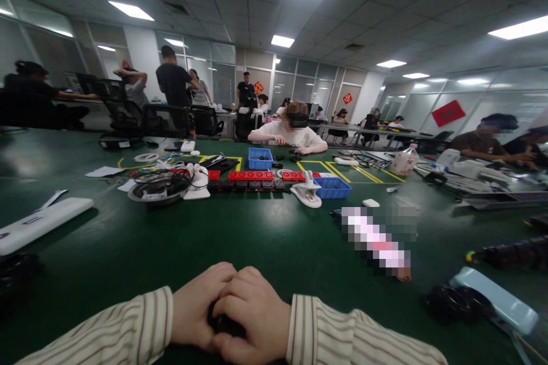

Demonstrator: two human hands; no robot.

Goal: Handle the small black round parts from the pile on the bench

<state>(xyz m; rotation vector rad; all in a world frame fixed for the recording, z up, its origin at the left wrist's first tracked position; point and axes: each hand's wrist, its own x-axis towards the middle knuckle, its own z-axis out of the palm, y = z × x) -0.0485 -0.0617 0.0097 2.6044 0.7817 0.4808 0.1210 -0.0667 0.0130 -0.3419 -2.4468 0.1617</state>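
My left hand and my right hand are pressed together at the near edge of the green table. Between them sits a small black rounded object, mostly covered by my fingers, so its kind cannot be made out. Both hands are closed around it, the right one lapping over the left. Striped cream sleeves reach to both wrists.
Ahead lie a row of red blocks, blue bins, a white clip lamp and a metal bowl of cables. A white bar is at left, a light-blue case at right. A person sits opposite.
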